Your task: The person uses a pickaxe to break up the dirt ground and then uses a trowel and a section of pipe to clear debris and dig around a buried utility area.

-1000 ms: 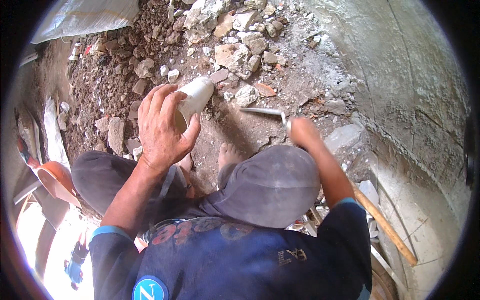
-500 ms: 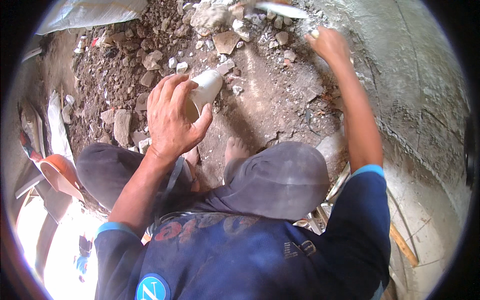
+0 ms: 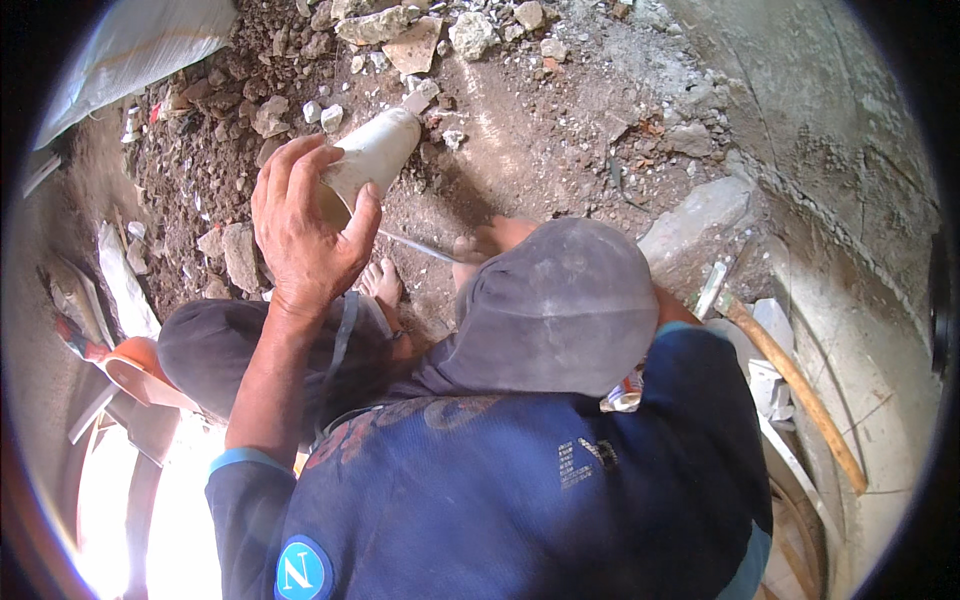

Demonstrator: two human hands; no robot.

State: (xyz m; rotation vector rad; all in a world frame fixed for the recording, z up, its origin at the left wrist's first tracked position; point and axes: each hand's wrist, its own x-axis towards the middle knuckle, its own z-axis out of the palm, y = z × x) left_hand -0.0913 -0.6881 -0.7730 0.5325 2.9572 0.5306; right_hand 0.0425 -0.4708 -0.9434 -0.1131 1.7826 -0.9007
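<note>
So the left hand (image 3: 300, 235) is wrapped around a pale chunk of stone (image 3: 368, 160), fingers curled over the top and thumb clamped on the near side, holding it up off the dirt ground (image 3: 560, 130) in front of the knees. It's a tapered, blocky piece, looks stiff and fairly heavy for one hand, dusty too, so probably a bit slippery; I'd say the thick near end, where the palm sits now, is the sensible place to grab it. An edge could chip if it gets knocked.

The right hand is hidden behind the grey knee (image 3: 555, 305), so I can't tell if it's open or closed. A thin metal blade (image 3: 415, 246) pokes out from behind that knee, its tip just below the stone.

Counting: one held stone, one blade, one wooden-handled hammer (image 3: 780, 370) lying off to the right, two bare feet (image 3: 380, 285) showing, and lots of loose rubble (image 3: 420, 40) scattered up top, too many to count.
</note>
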